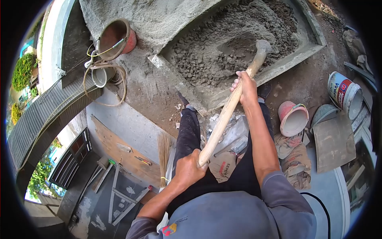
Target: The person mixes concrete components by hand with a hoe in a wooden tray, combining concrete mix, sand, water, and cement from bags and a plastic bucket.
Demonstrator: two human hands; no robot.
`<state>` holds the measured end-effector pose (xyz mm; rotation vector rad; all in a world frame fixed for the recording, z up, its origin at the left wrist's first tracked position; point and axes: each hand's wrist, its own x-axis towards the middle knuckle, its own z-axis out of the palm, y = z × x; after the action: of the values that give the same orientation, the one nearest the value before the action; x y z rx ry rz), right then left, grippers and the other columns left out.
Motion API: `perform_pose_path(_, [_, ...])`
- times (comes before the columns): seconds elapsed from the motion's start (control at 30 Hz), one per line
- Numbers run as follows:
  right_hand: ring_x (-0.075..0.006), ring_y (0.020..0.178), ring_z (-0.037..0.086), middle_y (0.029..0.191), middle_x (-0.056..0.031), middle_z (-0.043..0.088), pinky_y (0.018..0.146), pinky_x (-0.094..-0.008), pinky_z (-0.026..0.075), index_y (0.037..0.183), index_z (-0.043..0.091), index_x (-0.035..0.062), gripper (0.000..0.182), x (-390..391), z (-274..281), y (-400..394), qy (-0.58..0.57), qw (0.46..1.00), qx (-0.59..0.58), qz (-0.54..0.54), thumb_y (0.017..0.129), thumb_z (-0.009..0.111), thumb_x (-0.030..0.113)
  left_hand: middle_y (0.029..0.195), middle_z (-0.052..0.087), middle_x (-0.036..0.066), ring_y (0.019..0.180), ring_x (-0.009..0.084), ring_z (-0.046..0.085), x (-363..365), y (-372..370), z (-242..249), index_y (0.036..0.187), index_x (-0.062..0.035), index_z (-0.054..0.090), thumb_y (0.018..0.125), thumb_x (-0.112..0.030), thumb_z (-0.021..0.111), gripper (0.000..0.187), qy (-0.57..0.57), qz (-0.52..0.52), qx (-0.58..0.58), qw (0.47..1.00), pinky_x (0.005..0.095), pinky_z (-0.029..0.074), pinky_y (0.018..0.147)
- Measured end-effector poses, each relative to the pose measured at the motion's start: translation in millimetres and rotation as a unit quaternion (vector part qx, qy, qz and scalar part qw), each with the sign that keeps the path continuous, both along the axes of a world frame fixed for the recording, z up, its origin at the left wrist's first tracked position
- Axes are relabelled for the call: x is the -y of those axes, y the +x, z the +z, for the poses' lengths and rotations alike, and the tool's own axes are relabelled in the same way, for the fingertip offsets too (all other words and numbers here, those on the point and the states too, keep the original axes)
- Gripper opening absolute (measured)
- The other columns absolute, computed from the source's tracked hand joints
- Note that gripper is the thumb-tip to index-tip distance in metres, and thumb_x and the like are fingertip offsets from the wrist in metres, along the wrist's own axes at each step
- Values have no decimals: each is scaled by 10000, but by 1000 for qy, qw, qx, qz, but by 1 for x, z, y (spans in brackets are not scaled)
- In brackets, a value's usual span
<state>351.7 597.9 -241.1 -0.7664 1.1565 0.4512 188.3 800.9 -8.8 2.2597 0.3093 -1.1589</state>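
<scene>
A long wooden-handled hoe slants from my lap up over the mixing trough. Near the handle's lower end, my left hand is wrapped round the wood. Higher up, my right hand grips the same handle above the trough's near edge. The hoe's thick, mortar-coated head is over the grey mix; its blade cannot be made out. Lumpy grey and brown mortar fills much of the trough, wetter in the middle and coarser along the left side.
A red bucket and a coiled hose lie to the left. On the right are a pink bucket, a paint pail, a board and crumpled cement bags. A stick broom stands beside my left leg.
</scene>
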Motion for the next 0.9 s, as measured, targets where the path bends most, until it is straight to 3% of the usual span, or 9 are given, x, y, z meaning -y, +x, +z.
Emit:
perform_pose_path(0.13, [-177, 535, 502, 674, -55, 480, 505, -378, 481, 857, 536, 45, 157, -15, 20, 31, -23, 994, 83, -73, 900, 633, 161, 731, 680, 207, 681, 426, 681, -55, 22, -41, 874, -38, 588, 732, -179, 771, 271, -11, -63, 70, 995, 508, 545, 641])
perform_pose_path(0.2, [-174, 531, 503, 675, -52, 485, 508, -373, 488, 855, 533, 41, 158, -30, -9, 61, -21, 991, 102, -89, 897, 634, 155, 724, 679, 215, 681, 427, 681, -71, 47, -66, 881, -34, 595, 747, -194, 753, 262, 7, -81, 99, 992, 514, 543, 645])
perform_pose_path(0.3, [-175, 532, 515, 680, -60, 501, 507, -374, 503, 863, 520, 36, 167, -75, -78, 83, -5, 996, 91, -24, 881, 643, 148, 750, 682, 260, 721, 447, 689, -84, 62, -84, 903, -21, 596, 775, -202, 718, 252, 40, -45, 63, 996, 541, 545, 672])
perform_pose_path(0.37, [-201, 507, 532, 678, -79, 511, 467, -394, 510, 900, 540, 4, 163, -126, -130, 63, 45, 998, 22, 35, 866, 633, 134, 762, 683, 281, 741, 462, 691, -83, 55, -87, 911, -12, 593, 775, -204, 726, 269, 71, -3, 26, 997, 549, 547, 687])
perform_pose_path(0.47, [-222, 510, 553, 677, -89, 510, 457, -418, 537, 999, 543, -16, 221, -156, -142, 30, 62, 986, -21, 153, 883, 631, 150, 782, 686, 305, 764, 480, 693, -54, 25, -62, 911, 2, 587, 773, -211, 751, 302, 111, 51, -36, 992, 552, 553, 706])
perform_pose_path(0.53, [-183, 528, 506, 702, -51, 480, 474, -388, 516, 997, 544, 25, 185, -146, -136, 12, 101, 976, -41, 191, 931, 592, 191, 782, 691, 298, 766, 471, 701, -25, 12, -51, 917, 10, 583, 769, -210, 759, 319, 97, 60, -45, 992, 546, 559, 710])
perform_pose_path(0.73, [-168, 534, 499, 691, -33, 470, 476, -368, 489, 1019, 541, 34, 204, -75, -93, -25, 154, 974, -72, 151, 955, 582, 223, 737, 661, 313, 733, 484, 686, 31, 7, 8, 938, 32, 568, 769, -190, 740, 328, 57, 43, -88, 994, 540, 555, 686])
perform_pose_path(0.9, [-178, 523, 487, 681, -46, 480, 472, -374, 467, 995, 575, 14, 214, 10, -23, -20, 21, 996, -39, 77, 927, 619, 212, 714, 676, 274, 678, 437, 705, 27, -15, 12, 950, 41, 562, 785, -244, 777, 393, -43, 1, -40, 998, 509, 575, 628])
